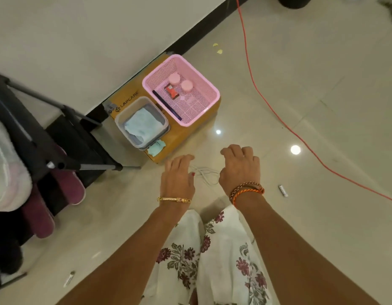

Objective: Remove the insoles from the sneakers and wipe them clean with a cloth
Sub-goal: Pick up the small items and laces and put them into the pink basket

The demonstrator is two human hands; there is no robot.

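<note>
Plainly, no sneakers showing anywhere; black metal shoe rack (36, 133) at left is holding only maroon slippers (58, 194). Risk: grabbing wrong footwear there. Pale blue folded cloth (144, 125) is lying in grey plastic tub (124, 126) on brown cardboard box (190, 133); careless snatch is likely tipping tub. Left hand (177, 177) and right hand (240, 168) are hovering loose-fingered, holding nothing.

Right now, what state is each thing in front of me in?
Left hand: open, holding nothing.
Right hand: open, holding nothing.
Grey tub: uncovered, pale blue cloth inside.
Pink basket: upright, two pink-lidded jars standing inside.
White cord: loose on floor.
</note>
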